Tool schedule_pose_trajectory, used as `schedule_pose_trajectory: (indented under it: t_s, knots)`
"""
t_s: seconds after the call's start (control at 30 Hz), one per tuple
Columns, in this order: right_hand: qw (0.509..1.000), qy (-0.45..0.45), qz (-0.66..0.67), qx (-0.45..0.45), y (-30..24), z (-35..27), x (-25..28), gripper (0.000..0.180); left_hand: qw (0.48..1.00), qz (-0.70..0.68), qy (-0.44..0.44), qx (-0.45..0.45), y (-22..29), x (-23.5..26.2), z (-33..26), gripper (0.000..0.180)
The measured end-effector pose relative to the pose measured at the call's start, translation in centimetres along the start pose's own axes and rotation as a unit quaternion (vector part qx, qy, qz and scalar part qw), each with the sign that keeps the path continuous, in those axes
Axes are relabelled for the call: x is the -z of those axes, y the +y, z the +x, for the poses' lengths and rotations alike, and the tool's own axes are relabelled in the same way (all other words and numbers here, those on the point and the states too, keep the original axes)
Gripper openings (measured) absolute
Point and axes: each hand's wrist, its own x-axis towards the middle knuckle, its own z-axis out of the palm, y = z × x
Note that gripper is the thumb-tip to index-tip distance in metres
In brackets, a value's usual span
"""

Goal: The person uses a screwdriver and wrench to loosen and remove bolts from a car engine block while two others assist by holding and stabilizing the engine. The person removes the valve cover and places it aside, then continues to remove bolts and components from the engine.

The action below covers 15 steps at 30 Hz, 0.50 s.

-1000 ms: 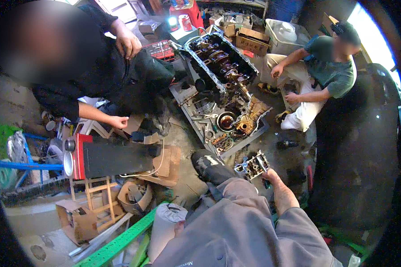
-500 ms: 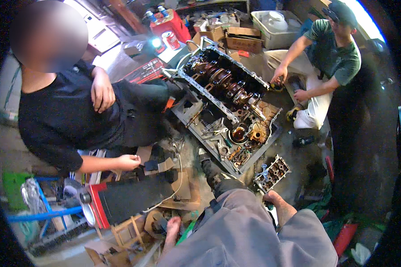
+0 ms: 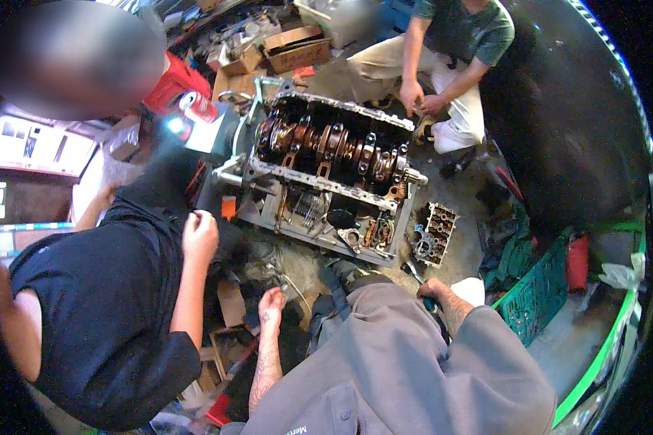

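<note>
My right hand [image 3: 440, 293], at the lower right, is closed around the dark teal handle of a hand tool [image 3: 414, 272]. The tool's metal part points forward toward a small cylinder head [image 3: 440, 233] on the floor; its exact kind is unclear. Held low at my left side, my left hand [image 3: 270, 304] has its fingers curled together; I cannot see what is in it, if anything. Ahead of me, an engine block [image 3: 319, 177] lies with its crankshaft [image 3: 334, 148] exposed, above a grey tray [image 3: 268, 226] of loose parts and tools.
A person in black [image 3: 101, 290] stands close on my left, one forearm raised. Another person in a green shirt [image 3: 479, 32] sits beyond the block, hands together. Cardboard boxes [image 3: 297, 51] and a red can [image 3: 199, 109] are behind it. A teal crate [image 3: 537, 304] stands at right.
The view has turned, and the block appears further left. My left hand has come forward. The tool in my right hand shows more clearly. The person in black appears nearer, one forearm raised.
</note>
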Motion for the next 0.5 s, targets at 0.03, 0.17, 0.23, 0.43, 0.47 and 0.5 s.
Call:
schedule_pose_trajectory:
  t_s: [0.03,0.17,0.23,0.43,0.47,0.5]
  knots:
    - [1.0,-0.016,0.002,-0.007,0.4,0.8,-1.0,0.025,1.0,0.028,-0.013,0.001,-1.4,1.3,-0.3,0.012]
    - [0.991,0.066,-0.057,0.098,1.3,-0.4,-4.3,0.028,0.981,0.164,-0.087,0.049,-11.5,8.1,-0.7,0.012]
    - [0.98,0.011,0.188,0.059,3.7,0.6,-8.4,0.018,0.957,0.266,-0.087,0.069,-14.7,10.9,-1.3,0.013]
    - [0.921,0.071,0.383,0.025,11.9,3.1,-22.5,0.012,0.516,0.669,-0.296,-0.445,-9.7,14.6,6.8,0.02]
    - [0.916,0.037,0.398,0.043,11.0,0.0,-21.8,0.012,0.552,0.656,-0.261,-0.444,-8.1,15.0,8.3,0.022]
    - [0.9,0.006,0.436,-0.007,11.8,0.0,-23.4,0.012,0.705,0.566,-0.213,-0.372,-7.3,14.3,10.1,0.023]
